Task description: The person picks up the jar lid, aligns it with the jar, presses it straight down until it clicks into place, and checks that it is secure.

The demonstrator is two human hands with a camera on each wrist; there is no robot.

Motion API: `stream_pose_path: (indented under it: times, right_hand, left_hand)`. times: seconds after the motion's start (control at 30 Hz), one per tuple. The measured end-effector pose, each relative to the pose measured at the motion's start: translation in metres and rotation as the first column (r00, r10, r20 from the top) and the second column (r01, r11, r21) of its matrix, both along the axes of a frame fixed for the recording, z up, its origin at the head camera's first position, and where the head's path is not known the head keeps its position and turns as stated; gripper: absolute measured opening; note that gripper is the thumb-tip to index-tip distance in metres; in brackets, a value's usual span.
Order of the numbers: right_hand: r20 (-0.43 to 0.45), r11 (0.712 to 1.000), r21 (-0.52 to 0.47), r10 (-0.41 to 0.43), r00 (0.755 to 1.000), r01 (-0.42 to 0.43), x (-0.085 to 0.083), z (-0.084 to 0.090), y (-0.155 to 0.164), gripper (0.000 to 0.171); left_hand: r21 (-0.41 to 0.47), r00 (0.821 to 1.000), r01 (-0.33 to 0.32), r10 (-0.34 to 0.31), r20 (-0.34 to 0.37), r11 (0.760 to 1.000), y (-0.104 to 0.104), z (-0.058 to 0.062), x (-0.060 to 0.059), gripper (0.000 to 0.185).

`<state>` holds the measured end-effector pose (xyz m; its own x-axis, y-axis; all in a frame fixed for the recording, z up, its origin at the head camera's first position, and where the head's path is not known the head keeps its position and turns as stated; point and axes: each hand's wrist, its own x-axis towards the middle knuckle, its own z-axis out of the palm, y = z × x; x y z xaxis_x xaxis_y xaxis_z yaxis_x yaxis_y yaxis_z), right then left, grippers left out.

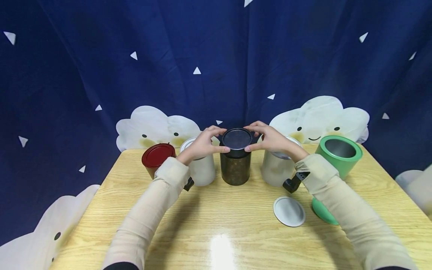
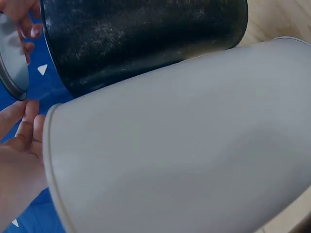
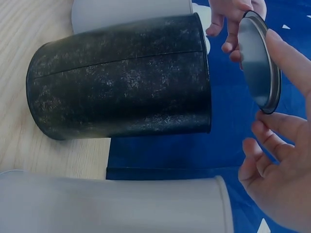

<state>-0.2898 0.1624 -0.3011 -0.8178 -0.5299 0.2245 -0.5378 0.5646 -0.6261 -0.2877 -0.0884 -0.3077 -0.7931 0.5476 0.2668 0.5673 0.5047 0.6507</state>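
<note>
Above the mottled black can [image 1: 235, 172], a round black lid [image 1: 237, 139] is held level between both hands. My left hand [image 1: 202, 143] pinches its left edge with thumb and fingers, and my right hand [image 1: 271, 139] pinches the right edge the same way. In the right wrist view a gap shows between the lid [image 3: 260, 63], with its silvery underside, and the top rim of the can [image 3: 121, 80]. White cans stand on either side, the left one [image 1: 204, 172] and the right one [image 1: 275, 170], each partly behind a wrist.
A red-lidded can [image 1: 158, 155] stands at the far left. At the right is an uncovered green can [image 1: 337, 159]. A silver-white lid [image 1: 289, 211] and a green lid [image 1: 323, 213] lie on the wooden table [image 1: 209, 221]. A blue curtain [image 1: 216, 45] hangs behind.
</note>
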Motion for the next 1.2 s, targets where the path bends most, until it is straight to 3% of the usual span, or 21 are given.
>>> stream_pose_path:
  times: [0.47, 0.77, 0.97, 1.2]
  right_hand:
    - [0.090, 0.999, 0.043, 0.016, 0.996, -0.020, -0.010, -0.004, -0.001, 0.069]
    - [0.055, 0.993, 0.108, 0.041, 0.998, -0.046, -0.017, -0.011, -0.001, 0.070]
    - [-0.007, 0.981, 0.182, 0.069, 0.998, -0.067, -0.020, -0.017, -0.001, 0.069]
    - [0.016, 0.978, 0.196, 0.063, 0.998, -0.065, -0.020, -0.018, -0.001, 0.069]
  left_hand:
    - [-0.072, 0.998, -0.034, 0.038, 0.057, 0.997, 0.003, -0.001, -0.011, 0.062]
    - [-0.142, 0.991, -0.082, 0.096, 0.093, 0.986, 0.004, -0.005, -0.013, 0.064]
    - [-0.215, 0.993, -0.085, 0.099, 0.056, 0.973, 0.004, -0.008, -0.013, 0.065]
    - [-0.294, 0.995, -0.085, 0.097, 0.027, 0.952, 0.004, -0.008, -0.015, 0.063]
